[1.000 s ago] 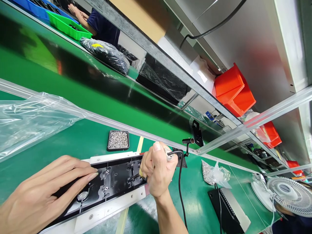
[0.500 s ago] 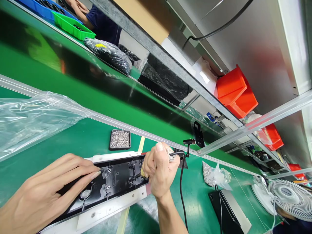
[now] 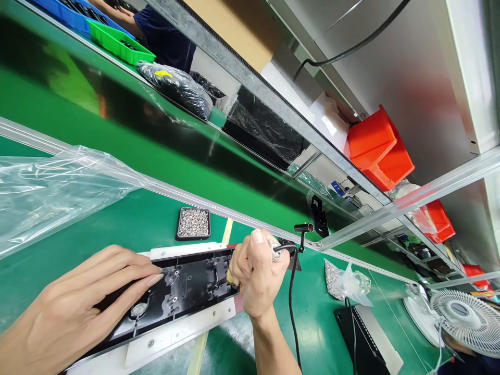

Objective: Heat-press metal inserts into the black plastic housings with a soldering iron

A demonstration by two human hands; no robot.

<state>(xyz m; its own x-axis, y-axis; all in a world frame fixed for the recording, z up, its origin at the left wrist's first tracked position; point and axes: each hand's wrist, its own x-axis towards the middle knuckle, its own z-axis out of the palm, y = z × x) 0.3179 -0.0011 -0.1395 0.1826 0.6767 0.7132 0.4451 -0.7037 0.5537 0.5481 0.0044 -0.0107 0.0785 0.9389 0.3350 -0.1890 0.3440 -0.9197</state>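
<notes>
A long black plastic panel lies in a white fixture on the green bench. My left hand rests flat on the panel's left part, fingers spread, pressing it down. My right hand is clenched around a corded electric screwdriver, whose tip meets the panel's right end. Its black cable runs down past my wrist. A small black tray of silver screws sits just behind the panel.
A large clear plastic bag lies at the left. A bag of screws, a black box and a white fan stand to the right. Orange bins sit on the shelf. Another person works across the conveyor.
Almost nothing has changed: both hands keep their hold, and the view has drifted slightly.
</notes>
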